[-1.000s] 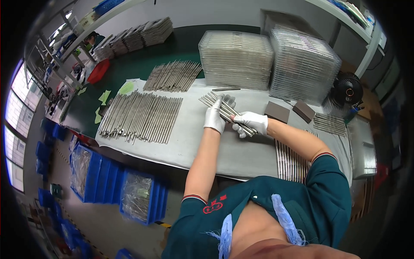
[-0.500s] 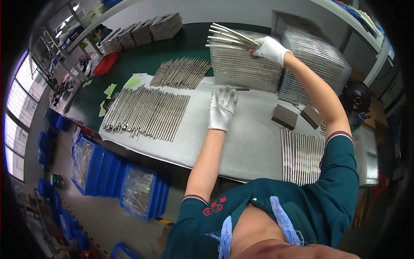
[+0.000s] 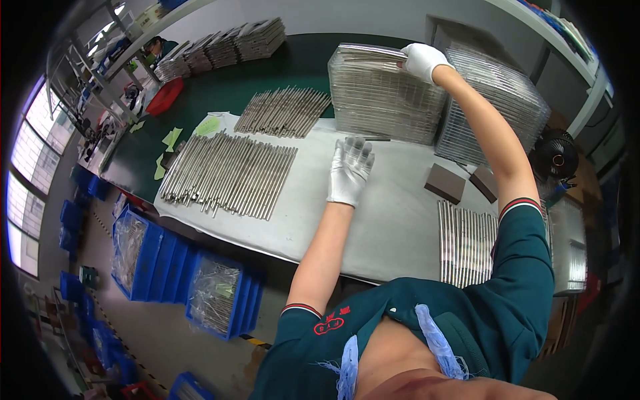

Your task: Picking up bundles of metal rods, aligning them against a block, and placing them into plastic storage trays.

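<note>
My right hand (image 3: 425, 62), in a white glove, is at the top of the left stack of clear plastic trays (image 3: 383, 103). Its fingers are closed on the right ends of several thin metal rods (image 3: 373, 53), which lie low along the stack's top; the glove hides how many it grips. My left hand (image 3: 351, 170), gloved too, rests palm up over the white cloth (image 3: 383, 220) with its fingers stretched out and nothing in them. To its left lies a wide row of metal rods (image 3: 227, 175), with a second batch of rods (image 3: 283, 112) behind.
Another tray stack (image 3: 493, 100) stands to the right. Two brown blocks (image 3: 445, 183) and more rods (image 3: 467, 243) lie at the right of the cloth. A black fan (image 3: 557, 155) is beyond. Blue bins (image 3: 157, 263) stand on the floor at left; a shelf (image 3: 543, 33) overhangs the right.
My right hand has moved slightly right and down, and the rods that fanned out above the tray stack now lie along its top. My left hand stays open, nearly in place.
</note>
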Available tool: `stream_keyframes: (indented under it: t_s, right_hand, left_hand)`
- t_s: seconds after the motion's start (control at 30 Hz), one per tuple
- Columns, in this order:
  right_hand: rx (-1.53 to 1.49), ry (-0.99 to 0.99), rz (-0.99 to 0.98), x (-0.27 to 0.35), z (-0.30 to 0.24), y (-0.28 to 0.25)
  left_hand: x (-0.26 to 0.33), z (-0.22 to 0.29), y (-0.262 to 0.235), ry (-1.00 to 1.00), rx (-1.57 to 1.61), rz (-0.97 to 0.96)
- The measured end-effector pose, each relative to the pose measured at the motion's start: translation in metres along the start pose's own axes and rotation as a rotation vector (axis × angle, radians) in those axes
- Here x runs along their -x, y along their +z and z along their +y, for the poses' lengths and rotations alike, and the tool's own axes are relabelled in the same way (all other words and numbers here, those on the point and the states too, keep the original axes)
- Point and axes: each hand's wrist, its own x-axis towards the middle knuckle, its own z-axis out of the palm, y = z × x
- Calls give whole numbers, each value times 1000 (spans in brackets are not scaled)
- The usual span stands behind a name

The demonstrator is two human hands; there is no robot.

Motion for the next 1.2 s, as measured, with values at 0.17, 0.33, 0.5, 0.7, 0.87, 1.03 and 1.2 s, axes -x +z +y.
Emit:
stream_keyframes:
  t_s: [0.17, 0.33, 0.5, 0.7, 0.87, 1.03, 1.2]
  right_hand:
    - [7, -4, -39, -13, 7, 7]
    - [-8, -7, -7, -24, 15, 16]
    - [-55, -8, -107, -29, 20, 22]
    - [-219, -12, -137, -31, 25, 20]
    - [-124, 52, -156, -32, 14, 12]
    - [-81, 12, -172, -39, 19, 12]
    - [-45, 22, -175, -42, 20, 14]
  left_hand:
    - [4, -1, 4, -19, -35, 45]
    - [5, 0, 4, -33, -48, 29]
    - [7, -3, 6, -33, -67, 16]
    - [5, -3, 6, -54, -70, 19]
    - [5, -2, 5, -45, -85, 22]
    - [5, -4, 5, -54, -79, 21]
    - [7, -4, 6, -36, -102, 25]
